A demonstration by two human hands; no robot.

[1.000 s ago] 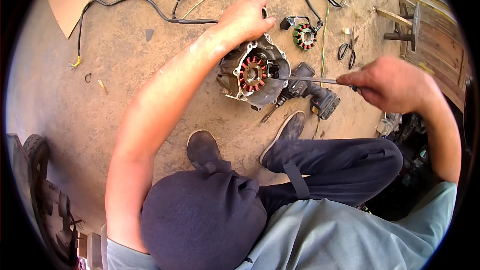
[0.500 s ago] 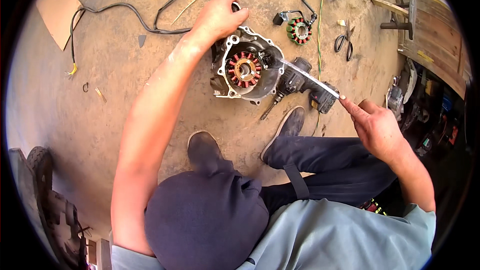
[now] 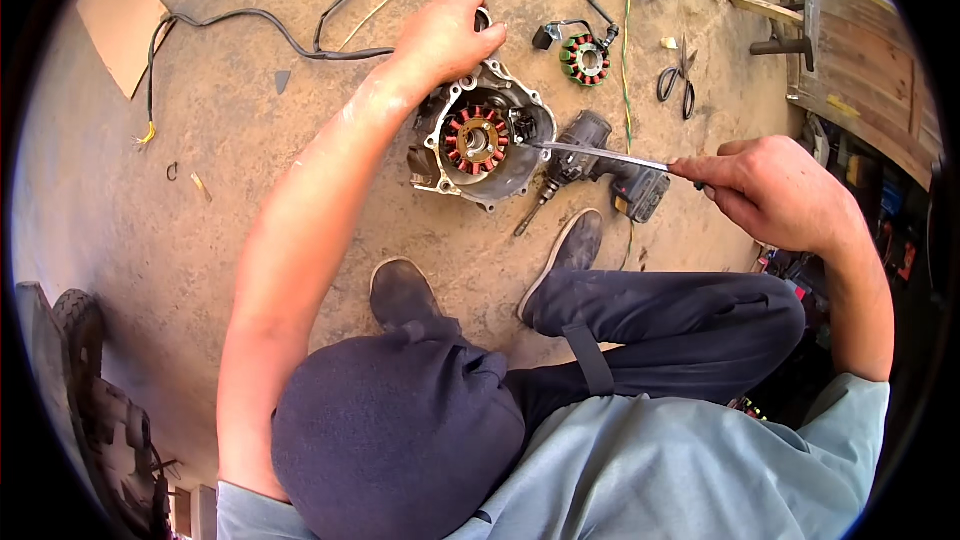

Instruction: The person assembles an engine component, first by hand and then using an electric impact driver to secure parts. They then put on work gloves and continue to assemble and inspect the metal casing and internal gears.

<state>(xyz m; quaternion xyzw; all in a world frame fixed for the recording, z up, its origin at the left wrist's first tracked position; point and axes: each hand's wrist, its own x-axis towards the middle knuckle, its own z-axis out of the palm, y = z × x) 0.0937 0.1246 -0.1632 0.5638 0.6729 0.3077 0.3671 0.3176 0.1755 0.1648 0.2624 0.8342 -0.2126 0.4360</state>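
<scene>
My left hand (image 3: 450, 38) is closed on the upper edge of a grey metal engine cover (image 3: 540, 110). The cover stands on the floor with its hollow side up. Inside it sits a round stator (image 3: 474, 140) with copper-red windings. My right hand (image 3: 770, 185) is wrapped around one end of a long, thin metal tool (image 3: 610, 155); its grip is mostly hidden by the fingers. The tool's far end reaches into the cover, to the right of the stator. I cannot tell whether its tip touches anything.
A cordless drill (image 3: 585, 135) lies under the tool, right of the cover. Beyond are a second stator (image 3: 585, 60) with a cable, scissors (image 3: 686, 80) and a black cable (image 3: 250, 12). Cardboard (image 3: 120, 20) lies far left, a wooden structure (image 3: 870, 70) far right. My shoes (image 3: 400, 290) are close below.
My right hand has moved up and to the right and turned, so the tool lies flatter. Its end now sits nearer the stator. My left hand keeps its hold on the engine cover.
</scene>
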